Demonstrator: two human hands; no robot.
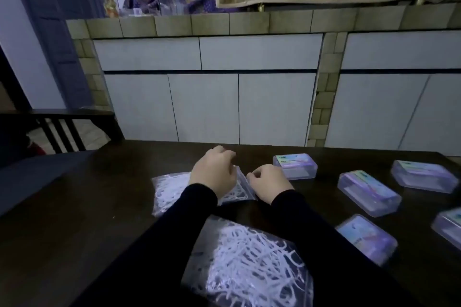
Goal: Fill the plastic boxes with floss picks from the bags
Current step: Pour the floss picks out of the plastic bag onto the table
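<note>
Two clear zip bags of white floss picks lie on the dark table [87,232]. The far bag [167,192] is under my hands: my left hand [213,173] and my right hand [269,183] each pinch its top edge at the right end, fingers closed on the plastic. The near bag [249,266] lies between my forearms, closer to me. Several closed clear plastic boxes with coloured labels sit to the right, the nearest to my hands being the box [295,166] just past my right hand. I cannot tell what the boxes hold.
More boxes lie at the right: one [369,193], one [424,176], one [366,238] and one cut off by the frame edge [449,225]. A dark chair back [57,129] stands at the left. A tiled counter with white cabinet fronts [207,87] rises behind the table.
</note>
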